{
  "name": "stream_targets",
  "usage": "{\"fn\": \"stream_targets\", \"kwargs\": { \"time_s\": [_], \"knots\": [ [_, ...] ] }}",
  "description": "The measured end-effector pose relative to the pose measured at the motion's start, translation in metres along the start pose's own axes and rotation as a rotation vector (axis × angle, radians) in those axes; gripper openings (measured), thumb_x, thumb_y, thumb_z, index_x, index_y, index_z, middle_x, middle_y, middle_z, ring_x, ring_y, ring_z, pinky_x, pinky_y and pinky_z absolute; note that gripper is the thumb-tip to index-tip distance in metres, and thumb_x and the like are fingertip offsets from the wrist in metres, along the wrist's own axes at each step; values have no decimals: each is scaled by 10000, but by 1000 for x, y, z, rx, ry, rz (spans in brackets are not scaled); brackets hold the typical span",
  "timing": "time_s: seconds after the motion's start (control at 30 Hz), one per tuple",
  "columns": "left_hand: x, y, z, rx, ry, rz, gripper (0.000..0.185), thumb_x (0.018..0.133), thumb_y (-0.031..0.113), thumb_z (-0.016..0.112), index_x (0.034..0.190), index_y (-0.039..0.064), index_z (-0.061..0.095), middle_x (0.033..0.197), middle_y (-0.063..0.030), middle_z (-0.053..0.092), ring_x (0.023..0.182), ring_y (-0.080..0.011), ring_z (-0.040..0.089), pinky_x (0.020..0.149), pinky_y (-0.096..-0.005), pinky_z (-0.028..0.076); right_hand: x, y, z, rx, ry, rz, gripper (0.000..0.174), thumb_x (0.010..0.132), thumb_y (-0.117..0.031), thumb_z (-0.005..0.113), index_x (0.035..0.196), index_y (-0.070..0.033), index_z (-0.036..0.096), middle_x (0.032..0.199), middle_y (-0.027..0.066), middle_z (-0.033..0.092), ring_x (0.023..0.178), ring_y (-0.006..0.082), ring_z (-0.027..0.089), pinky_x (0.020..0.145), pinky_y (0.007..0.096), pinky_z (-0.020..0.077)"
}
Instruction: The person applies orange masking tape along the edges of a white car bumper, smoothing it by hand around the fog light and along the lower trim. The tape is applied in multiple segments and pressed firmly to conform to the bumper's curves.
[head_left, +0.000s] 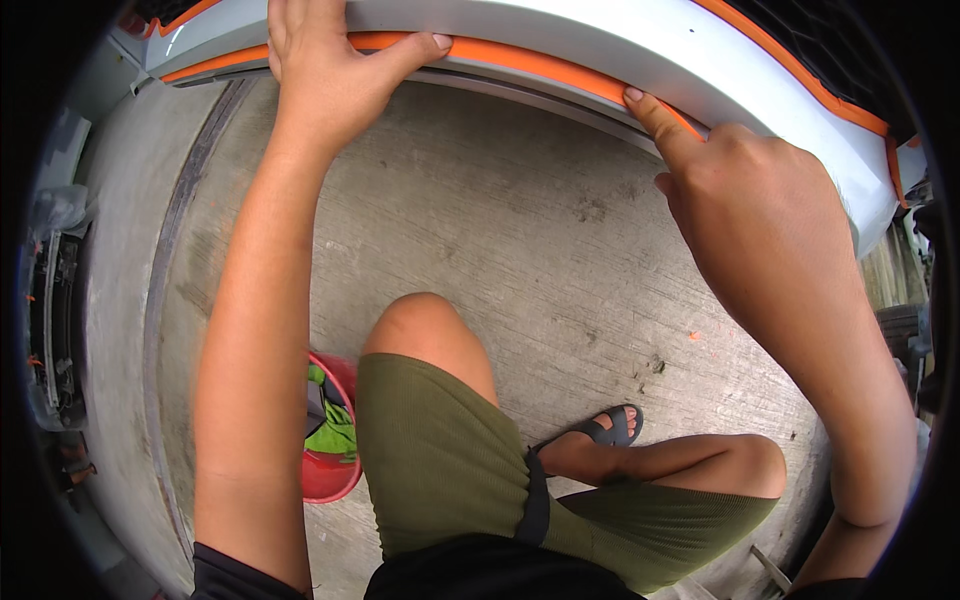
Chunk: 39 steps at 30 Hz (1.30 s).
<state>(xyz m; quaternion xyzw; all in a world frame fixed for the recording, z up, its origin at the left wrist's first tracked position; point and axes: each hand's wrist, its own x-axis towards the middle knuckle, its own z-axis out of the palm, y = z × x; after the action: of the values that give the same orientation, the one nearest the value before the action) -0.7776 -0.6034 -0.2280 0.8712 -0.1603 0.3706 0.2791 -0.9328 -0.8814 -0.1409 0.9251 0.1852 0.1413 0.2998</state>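
Observation:
In the head view, a white car bumper (555, 37) curves across the top, with an orange strip (540, 64) along its lower edge. My left hand (322, 75) lies against the bumper with its thumb spread out onto the strip. Its fingertips are cut off by the picture's upper edge. The index fingertip of my right hand (750, 180) presses on the strip farther right. Beneath this hand the strip narrows and passes out of sight. The other right fingers are curled and mostly hidden, so whether they hold anything is unclear.
A red bucket (330, 491) with green cloths (334, 431) stands on the concrete floor (480, 202) beside my bent knee. Another orange edging (795, 67) borders the dark grille. Car parts (56, 322) lie at the far left. Small orange scraps (694, 335) dot the floor.

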Motion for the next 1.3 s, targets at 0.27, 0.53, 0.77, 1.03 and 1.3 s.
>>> {"fn": "stream_targets", "kwargs": {
  "time_s": [0.27,0.53,0.77,1.03,1.3],
  "knots": [
    [-50,123,66,-327,178,-56,1131,858,222,897,1723,114,177,1720,-354,-135,1603,-583,-124,1268,-714,126,0,10,2,334,2,43,534,938,-110,745,1469,-120,680,787,130,715,689,293,736,662,404,610],
    [-51,125,78,-428,225,-20,1279,782,436,971,1737,132,177,1736,-348,-184,1580,-645,-140,1225,-797,106,-17,25,24,1389,165,349,317,985,-47,743,1295,15,728,1010,167,774,854,168,713,783,329,599],
    [-53,129,75,-469,193,-82,1292,764,393,992,1735,129,181,1741,-334,-169,1597,-609,-121,1239,-771,116,-35,49,21,1220,265,138,300,952,-64,778,1248,-26,752,960,133,741,778,178,704,680,331,573],
    [-49,134,74,-486,202,-93,1270,770,308,985,1732,118,178,1730,-353,-153,1605,-595,-102,1252,-743,140,-72,68,-2,474,-70,116,556,891,2,689,1410,-186,752,777,113,597,638,284,661,604,417,562],
    [-49,133,72,-460,187,-76,1264,780,296,979,1727,94,166,1716,-373,-156,1600,-608,-99,1247,-736,171,-66,44,-13,321,-146,230,617,894,20,681,1458,-227,718,829,127,593,696,313,665,675,437,582]
  ]
}}
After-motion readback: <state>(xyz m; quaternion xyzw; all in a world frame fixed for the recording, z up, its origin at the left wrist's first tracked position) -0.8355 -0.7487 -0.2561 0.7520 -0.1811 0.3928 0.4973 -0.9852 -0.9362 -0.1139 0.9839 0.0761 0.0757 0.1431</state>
